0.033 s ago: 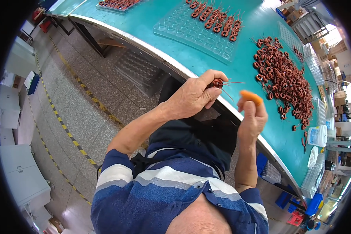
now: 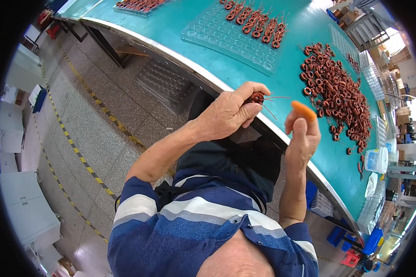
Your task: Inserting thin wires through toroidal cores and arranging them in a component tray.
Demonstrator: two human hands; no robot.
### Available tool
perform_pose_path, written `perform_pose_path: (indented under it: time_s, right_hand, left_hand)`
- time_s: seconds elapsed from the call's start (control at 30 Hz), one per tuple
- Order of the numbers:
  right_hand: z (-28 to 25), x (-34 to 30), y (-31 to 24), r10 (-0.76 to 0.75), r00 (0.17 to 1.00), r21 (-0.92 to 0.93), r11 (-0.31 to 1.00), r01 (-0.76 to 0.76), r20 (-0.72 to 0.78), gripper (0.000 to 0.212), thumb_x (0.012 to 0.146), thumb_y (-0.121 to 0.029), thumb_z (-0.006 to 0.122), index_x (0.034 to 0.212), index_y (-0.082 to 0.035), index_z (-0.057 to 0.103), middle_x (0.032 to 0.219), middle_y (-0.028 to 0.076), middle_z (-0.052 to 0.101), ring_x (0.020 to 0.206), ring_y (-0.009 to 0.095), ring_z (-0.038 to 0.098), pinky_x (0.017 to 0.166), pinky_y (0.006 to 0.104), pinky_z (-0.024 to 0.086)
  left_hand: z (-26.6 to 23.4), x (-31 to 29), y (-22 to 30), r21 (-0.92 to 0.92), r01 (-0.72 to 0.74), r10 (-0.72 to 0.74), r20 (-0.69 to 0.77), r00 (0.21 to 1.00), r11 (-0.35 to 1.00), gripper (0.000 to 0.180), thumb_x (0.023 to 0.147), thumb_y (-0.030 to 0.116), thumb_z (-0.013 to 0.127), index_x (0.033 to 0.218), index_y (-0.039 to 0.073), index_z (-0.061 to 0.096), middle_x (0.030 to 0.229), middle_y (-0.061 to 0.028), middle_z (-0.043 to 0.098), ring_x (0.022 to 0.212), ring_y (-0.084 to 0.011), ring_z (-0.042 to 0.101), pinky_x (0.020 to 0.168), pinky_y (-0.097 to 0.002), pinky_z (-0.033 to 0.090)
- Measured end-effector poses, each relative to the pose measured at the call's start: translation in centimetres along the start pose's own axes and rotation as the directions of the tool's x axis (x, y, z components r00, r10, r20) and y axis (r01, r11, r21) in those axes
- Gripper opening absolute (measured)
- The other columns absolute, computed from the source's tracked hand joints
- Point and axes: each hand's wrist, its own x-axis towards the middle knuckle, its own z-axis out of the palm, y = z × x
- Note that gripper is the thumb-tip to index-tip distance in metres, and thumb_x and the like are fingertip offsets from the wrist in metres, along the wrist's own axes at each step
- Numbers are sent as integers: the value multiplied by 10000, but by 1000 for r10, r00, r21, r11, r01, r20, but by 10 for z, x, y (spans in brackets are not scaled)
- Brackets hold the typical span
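Between the thumb and bent fingers of the left hand (image 2: 226, 115), a small ring-shaped coil wound in reddish-brown wire (image 2: 257, 98) is pinched near the white edge of a green-topped table (image 2: 166, 27), its thin reddish leads (image 2: 279, 97) poking out rightward. From where I stand, that grip on the rim seems meant to leave the leads clear of the fingers. Just to its right, the right hand (image 2: 302, 141) is half closed, thumb upright beside curled fingers; a blurred orange sleeve-like piece (image 2: 303, 111) seems to cover one finger, though I can't tell whether anything is pinched there. Beyond the left hand lies a clear plastic tray with round cups (image 2: 217, 39), its far rows filled with similar coils; the cups probably keep them apart. Beyond the right hand sprawls a loose heap of reddish-brown wound rings (image 2: 337, 92), likely within easy reach.
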Motion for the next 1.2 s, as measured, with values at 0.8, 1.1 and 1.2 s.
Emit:
perform_pose_path:
  time_s: [0.8, 1.1, 1.2]
  right_hand:
    - [4, -1, 8, 98, 995, 56, 994, -99, 23, 278, 944, -240, 604, 1005, 31, 613, 641, 21, 568, 487, 60, 456, 443, 189, 311]
    - [26, 6, -6, 116, 991, -3, 993, -116, 65, 209, 912, -183, 652, 844, 15, 654, 585, 14, 568, 464, 60, 473, 428, 195, 338]
    - [22, 12, -4, 151, 988, -127, 981, -145, 35, 168, 894, -130, 652, 830, 25, 644, 592, 19, 571, 478, 63, 489, 434, 208, 355]
  left_hand:
    - [7, -3, -7, -145, -29, 26, -20, 999, 989, 259, 998, 174, 493, 1210, 29, 455, 733, -20, 509, 603, -82, 499, 581, -218, 418]
    - [11, -1, -6, -408, 63, -30, 89, 996, 911, 282, 1005, 203, 479, 1218, 28, 417, 740, -28, 487, 618, -99, 497, 589, -232, 422]
    - [11, 6, -8, -346, 8, 17, 68, 998, 938, 212, 990, 101, 446, 1186, 27, 408, 721, -35, 448, 610, -123, 499, 590, -250, 429]
